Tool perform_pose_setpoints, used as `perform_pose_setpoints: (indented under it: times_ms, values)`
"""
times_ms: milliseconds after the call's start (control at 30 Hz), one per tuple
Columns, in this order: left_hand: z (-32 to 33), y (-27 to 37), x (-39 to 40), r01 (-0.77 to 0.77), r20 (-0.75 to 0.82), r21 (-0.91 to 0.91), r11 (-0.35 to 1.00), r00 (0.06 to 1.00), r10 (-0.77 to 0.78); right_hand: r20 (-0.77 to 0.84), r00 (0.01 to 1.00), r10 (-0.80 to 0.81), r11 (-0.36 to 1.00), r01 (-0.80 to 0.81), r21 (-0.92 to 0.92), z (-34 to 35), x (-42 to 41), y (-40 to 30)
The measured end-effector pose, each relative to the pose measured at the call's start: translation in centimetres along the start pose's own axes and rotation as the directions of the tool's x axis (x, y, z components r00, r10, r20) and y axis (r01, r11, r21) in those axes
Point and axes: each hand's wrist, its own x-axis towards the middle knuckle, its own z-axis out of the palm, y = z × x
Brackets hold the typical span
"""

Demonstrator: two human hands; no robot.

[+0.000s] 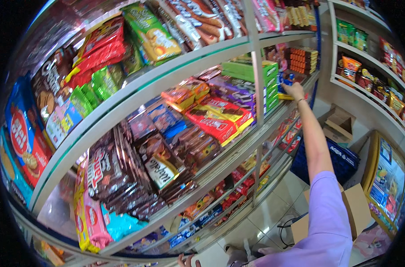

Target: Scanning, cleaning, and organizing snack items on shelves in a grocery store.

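Note:
My right hand [293, 91] reaches far out to the middle shelf on the right. Its fingers are at a small blue packet [286, 78], and whether they grip it is unclear. A yellow-edged item [285, 96] lies just below the hand. Left of it are stacked green boxes [271, 86]. Only the fingertips of my left hand [188, 261] show at the bottom edge, apart and with nothing visible in them. Nearest on that shelf are brown Tango wafer packs [112, 167], a Wafello pack [162, 168] and red-and-yellow biscuit packs [219, 118].
A metal upright [256, 83] divides the glass-edged shelves. Biscuit packs [152, 33] fill the upper shelf. Right of my arm are an open cardboard box [357, 208], a dark blue box [342, 157], a smaller carton [339, 121] and a glass-topped freezer [387, 180]. Snack shelves [369, 55] line the wall.

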Motion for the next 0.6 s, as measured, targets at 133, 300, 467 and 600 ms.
perform_pose_setpoints:
  times_ms: [133,300,467,600]
  values:
    - [0.1,1.8,0.0,0.059,0.012,0.011,0.998,0.998,-0.059,0.188,0.966,0.177,0.955,-0.215,0.204,0.4,1.4,-0.7]
    - [0.7,3.2,-1.0,0.019,-0.043,0.087,0.996,0.999,-0.016,0.295,0.924,0.245,0.88,-0.339,0.333,1.1,2.8,-0.8]
    - [-0.1,4.4,-1.7,0.006,-0.073,0.088,0.996,0.997,0.0,0.508,0.825,0.248,0.775,-0.483,0.407,0.8,4.5,0.5]
    - [-0.9,4.4,-2.8,0.088,-0.071,0.107,0.99,0.994,-0.08,0.486,0.842,0.232,0.717,-0.486,0.5,0.7,3.3,0.6]
